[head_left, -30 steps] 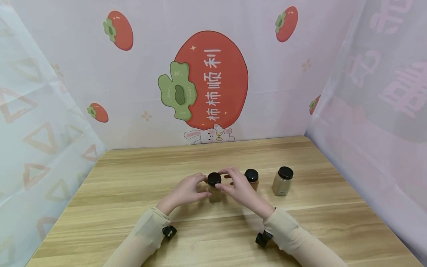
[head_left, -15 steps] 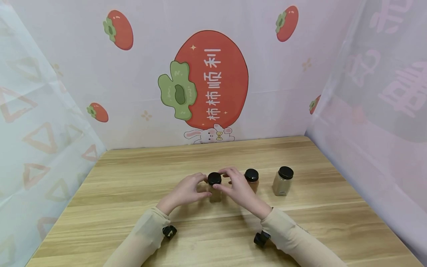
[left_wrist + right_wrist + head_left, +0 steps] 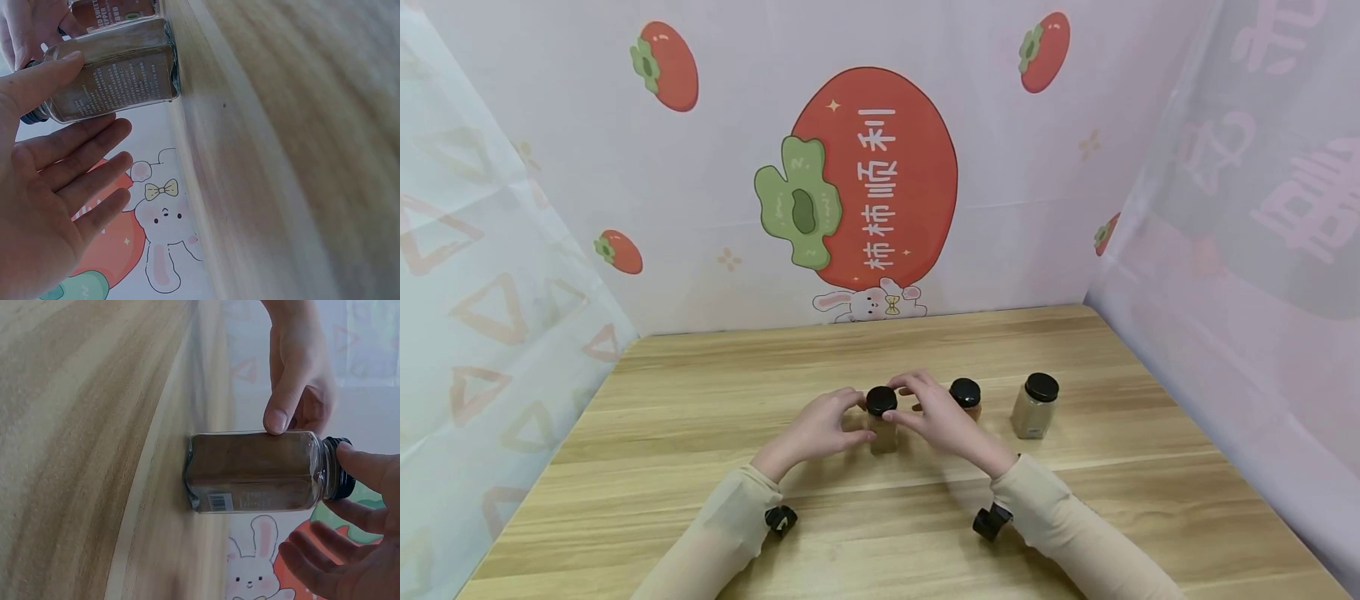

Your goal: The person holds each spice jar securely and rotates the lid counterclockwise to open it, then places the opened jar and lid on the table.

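Observation:
A square glass spice jar (image 3: 883, 438) of brown powder stands upright on the table, its black lid (image 3: 339, 469) on top. My left hand (image 3: 820, 427) grips the jar's body between thumb and fingers; in the left wrist view, the thumb (image 3: 70, 61) lies along the glass. From the other side, my right hand (image 3: 942, 421) pinches the lid between thumb and index finger, while its other fingers are loosely bent away from the glass. White print covers one face of the jar, and a barcode label (image 3: 220, 502) sits near its base.
Just right of my right hand is a second black-lidded jar (image 3: 966, 393) with reddish contents, partly hidden by that hand. Farther right stands a third jar (image 3: 1034, 410) of pale tan powder. A printed cloth (image 3: 1000, 208) hangs behind the wooden table (image 3: 700, 367).
My right hand and wrist have shifted slightly left and back again, the thumb moving a little along the lid. The jar and my left hand stay in place.

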Available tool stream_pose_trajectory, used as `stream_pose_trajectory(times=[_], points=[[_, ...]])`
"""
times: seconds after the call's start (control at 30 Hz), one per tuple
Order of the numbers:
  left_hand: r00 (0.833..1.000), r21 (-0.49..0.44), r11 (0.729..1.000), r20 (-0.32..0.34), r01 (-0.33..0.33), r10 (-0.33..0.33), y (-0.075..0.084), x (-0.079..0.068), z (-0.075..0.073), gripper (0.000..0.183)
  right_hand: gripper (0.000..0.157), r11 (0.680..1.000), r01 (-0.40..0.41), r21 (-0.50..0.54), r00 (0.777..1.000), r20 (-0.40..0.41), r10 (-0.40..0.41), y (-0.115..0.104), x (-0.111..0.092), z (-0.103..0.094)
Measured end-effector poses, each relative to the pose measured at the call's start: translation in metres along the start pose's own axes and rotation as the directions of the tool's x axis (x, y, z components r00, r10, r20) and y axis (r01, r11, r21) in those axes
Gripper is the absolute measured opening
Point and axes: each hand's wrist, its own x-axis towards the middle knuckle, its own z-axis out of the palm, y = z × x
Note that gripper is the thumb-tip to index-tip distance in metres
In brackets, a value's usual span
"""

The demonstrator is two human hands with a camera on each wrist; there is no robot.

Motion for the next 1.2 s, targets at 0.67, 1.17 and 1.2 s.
stream_pose_trajectory(times=[0.67, 1.17, 1.2], points=[[1.000, -0.011, 1.000, 0.004, 0.003, -0.003, 0.000, 0.000, 0.000, 0.038, 0.043, 1.000, 0.002, 0.021, 0.998, -0.066, -0.001, -0.001, 0.001, 0.007], [1.000, 0.004, 1.000, 0.003, -0.006, 0.006, 0.001, 0.000, 0.000, 0.041, 0.040, 0.999, -0.035, 0.034, 0.995, 0.100, 0.031, 0.006, 0.003, -0.004], [1.000, 0.006, 1.000, 0.002, -0.006, 0.006, 0.001, 0.000, 0.000, 0.041, 0.041, 0.999, -0.033, 0.029, 0.994, 0.109, 0.029, 0.006, 0.003, -0.005]])
